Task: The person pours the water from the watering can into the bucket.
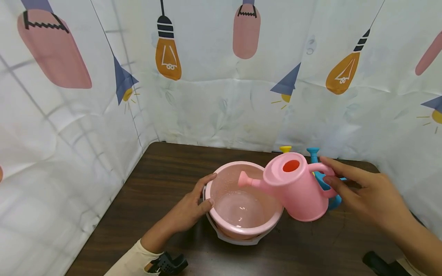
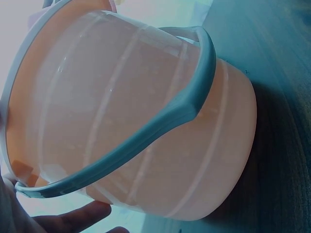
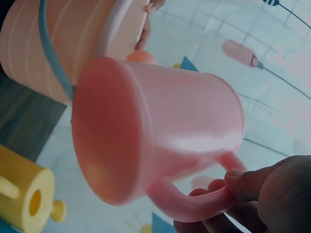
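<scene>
A pink bucket (image 1: 241,230) with a pale handle stands on the table, with some clear water visible at its bottom. My left hand (image 1: 188,211) holds its left rim, the thumb on the rim and the fingers along the outer side. In my right hand (image 1: 371,191) is the handle of a pink watering can (image 1: 304,195). The can is held up off the table beside the bucket, tilted slightly left, its spout over the bucket's opening. No stream from the spout can be made out. In the right wrist view, the can's base (image 3: 109,136) faces the camera.
Behind the pink can stand a blue watering can (image 1: 322,180), partly hidden, and a yellow watering can (image 3: 29,194), whose yellow spout end (image 1: 285,148) peeks out in the head view. A patterned curtain (image 1: 214,107) borders the dark wooden table (image 1: 165,168).
</scene>
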### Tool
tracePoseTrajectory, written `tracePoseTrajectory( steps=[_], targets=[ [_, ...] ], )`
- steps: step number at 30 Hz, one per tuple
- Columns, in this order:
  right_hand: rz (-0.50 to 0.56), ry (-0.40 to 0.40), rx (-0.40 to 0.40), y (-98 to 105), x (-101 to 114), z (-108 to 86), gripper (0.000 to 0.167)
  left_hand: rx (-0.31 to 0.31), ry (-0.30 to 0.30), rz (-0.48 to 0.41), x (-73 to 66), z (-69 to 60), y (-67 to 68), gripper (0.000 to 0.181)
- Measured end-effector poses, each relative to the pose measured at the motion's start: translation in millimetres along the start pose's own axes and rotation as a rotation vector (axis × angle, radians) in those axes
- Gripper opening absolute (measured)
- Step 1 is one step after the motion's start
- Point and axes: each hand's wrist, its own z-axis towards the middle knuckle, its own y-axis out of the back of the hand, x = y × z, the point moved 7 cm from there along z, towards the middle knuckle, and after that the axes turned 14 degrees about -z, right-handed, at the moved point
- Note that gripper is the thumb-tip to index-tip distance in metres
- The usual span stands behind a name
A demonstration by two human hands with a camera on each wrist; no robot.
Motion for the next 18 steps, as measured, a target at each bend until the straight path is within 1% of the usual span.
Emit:
tracePoseTrajectory(
  steps=[4,9,12,16,18],
  targets=[
    [-0.028,-0.116,0.041,0.6,-9.3,-10.3,0.056,0.003,-0.008,0.004,-0.8,0.0,-0.7,0.066],
    [-0.019,-0.252,0.102,1.7,-21.8,-25.1,0.043,0.007,-0.015,0.001,-1.2,0.4,-1.9,0.067],
    [-0.021,-0.281,0.104,1.8,-26.9,-31.8,0.04,0.003,-0.013,-0.002,-0.9,0.5,-2.1,0.067],
    [-0.034,-0.296,0.094,0.7,-31.8,-38.6,0.038,-0.004,-0.008,-0.005,-0.5,0.1,-1.7,0.067],
    [-0.027,-0.321,0.097,-0.3,-35.1,-43.3,0.037,-0.005,-0.008,-0.005,-0.5,-0.1,-1.5,0.068]
  ],
)
